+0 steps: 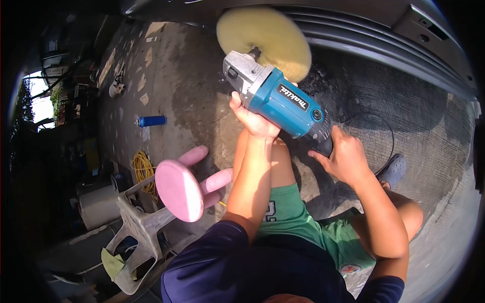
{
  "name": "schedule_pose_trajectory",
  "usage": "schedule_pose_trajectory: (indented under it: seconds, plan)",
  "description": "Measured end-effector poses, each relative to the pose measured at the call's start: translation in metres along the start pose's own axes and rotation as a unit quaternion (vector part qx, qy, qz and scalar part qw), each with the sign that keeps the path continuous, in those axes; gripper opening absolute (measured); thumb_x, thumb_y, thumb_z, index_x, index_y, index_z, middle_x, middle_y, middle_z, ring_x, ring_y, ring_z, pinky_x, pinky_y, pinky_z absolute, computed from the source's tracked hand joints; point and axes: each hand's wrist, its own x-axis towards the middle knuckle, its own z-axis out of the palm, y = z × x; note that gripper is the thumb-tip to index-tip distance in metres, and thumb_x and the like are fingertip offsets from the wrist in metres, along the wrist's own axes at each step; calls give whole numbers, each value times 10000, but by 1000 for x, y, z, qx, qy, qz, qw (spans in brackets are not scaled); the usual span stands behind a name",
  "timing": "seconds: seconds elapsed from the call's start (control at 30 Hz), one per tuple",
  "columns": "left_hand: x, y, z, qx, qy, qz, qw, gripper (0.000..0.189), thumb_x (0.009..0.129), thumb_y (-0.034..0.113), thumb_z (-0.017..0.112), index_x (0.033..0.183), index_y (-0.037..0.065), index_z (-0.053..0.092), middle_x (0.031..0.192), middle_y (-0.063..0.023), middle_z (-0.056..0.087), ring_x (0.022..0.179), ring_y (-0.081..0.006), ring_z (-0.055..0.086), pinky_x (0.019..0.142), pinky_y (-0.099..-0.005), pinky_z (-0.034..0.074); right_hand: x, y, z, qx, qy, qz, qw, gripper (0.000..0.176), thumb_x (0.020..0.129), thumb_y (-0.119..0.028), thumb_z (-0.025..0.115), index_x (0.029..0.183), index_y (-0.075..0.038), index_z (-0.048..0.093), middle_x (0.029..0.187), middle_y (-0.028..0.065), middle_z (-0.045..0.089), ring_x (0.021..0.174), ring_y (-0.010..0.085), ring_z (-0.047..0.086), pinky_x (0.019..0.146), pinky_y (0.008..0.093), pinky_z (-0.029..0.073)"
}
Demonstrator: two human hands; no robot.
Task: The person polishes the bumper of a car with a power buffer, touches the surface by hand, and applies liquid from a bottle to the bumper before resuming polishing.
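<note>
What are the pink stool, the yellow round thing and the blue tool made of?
Pink stool: probably smooth plastic; its seat has an even, soft sheen. Yellow disc: perhaps foam or wool, matte, but it's blurred. Blue tool: likely hard plastic, from its glossy shell, with a dull silver metal head.

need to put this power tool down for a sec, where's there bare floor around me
The concrete floor looks bare between the blue canister and the yellow pad; another patch lies between the black cord and the ribbed sill. Lower left is crowded: pink stool, yellow cord coil and grey plastic stool. Legs take up space below the power tool.
</note>
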Motion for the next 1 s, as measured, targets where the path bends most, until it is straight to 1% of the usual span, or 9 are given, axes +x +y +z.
schedule_pose_trajectory:
  seconds: [0.07, 0.2, 0.27, 0.33, 0.4, 0.43, 0.63, 0.7, 1.0]
  plan:
    - [4, 3, -2, -3, -22, 2, 1000, 1067, 851, 857, 561, 1469, -12, 566, 1269, -292, 700, 1147, -521, 699, 1008, -626, 585, 1, 2, 1, -6, 26, -12, 1000, 547, 808, -358, 927, 982, 6, 557, 833, 250, 726, 810, 476, 738, 726, 540, 597]
    - [6, 6, 3, -30, -32, 10, 999, 1087, 836, 867, 578, 1470, -16, 565, 1280, -295, 697, 1170, -527, 689, 1022, -623, 582, 4, 2, 1, -15, 64, -36, 997, 511, 770, -294, 945, 948, -6, 563, 836, 228, 725, 809, 453, 736, 720, 527, 586]
    - [9, 5, 6, 0, -12, 35, 999, 1069, 825, 839, 629, 1501, 16, 533, 1274, -256, 703, 1143, -474, 718, 1004, -603, 605, 7, 1, 0, -17, 68, -40, 997, 497, 759, -269, 948, 937, -8, 563, 834, 223, 722, 817, 448, 735, 729, 524, 581]
    - [11, 7, 5, 4, -10, 39, 999, 1064, 823, 838, 636, 1500, 23, 536, 1267, -254, 705, 1136, -472, 721, 998, -602, 608, 9, 0, 1, -16, 69, -39, 997, 487, 756, -252, 945, 931, -8, 563, 829, 222, 719, 827, 447, 734, 744, 522, 579]
    - [13, 11, -1, -16, -24, 21, 999, 1071, 828, 864, 600, 1468, 6, 575, 1259, -288, 704, 1150, -519, 700, 1007, -622, 590, 13, 1, 1, -12, 73, -50, 996, 474, 759, -241, 940, 931, -7, 566, 830, 222, 719, 835, 449, 733, 753, 523, 578]
    - [13, 12, -2, -9, -20, 24, 999, 1067, 828, 863, 602, 1467, 9, 575, 1255, -286, 706, 1143, -515, 703, 1004, -621, 592, 15, 0, 0, -10, 75, -56, 996, 467, 761, -235, 937, 931, -6, 568, 830, 222, 718, 839, 451, 733, 758, 524, 577]
    - [18, 12, -14, 10, 13, 37, 999, 1052, 832, 863, 592, 1458, 18, 579, 1250, -271, 709, 1136, -497, 708, 994, -615, 596, 28, -4, -2, -17, 41, -39, 998, 442, 770, -222, 925, 933, 1, 580, 864, 241, 736, 850, 460, 740, 774, 536, 590]
    - [19, 12, -16, 27, 53, 46, 997, 1049, 832, 864, 590, 1453, 18, 583, 1254, -265, 707, 1141, -495, 706, 994, -616, 595, 33, -5, -1, -18, 36, -36, 999, 441, 772, -229, 925, 926, 2, 582, 859, 242, 740, 839, 462, 743, 773, 539, 595]
    - [22, 7, -30, 32, 100, 60, 993, 980, 884, 825, 561, 1458, 31, 578, 1284, -229, 704, 1149, -442, 710, 1019, -615, 578, 47, -2, -2, -26, 3, -25, 999, 438, 803, -281, 913, 930, 10, 611, 802, 253, 739, 817, 450, 757, 783, 524, 610]
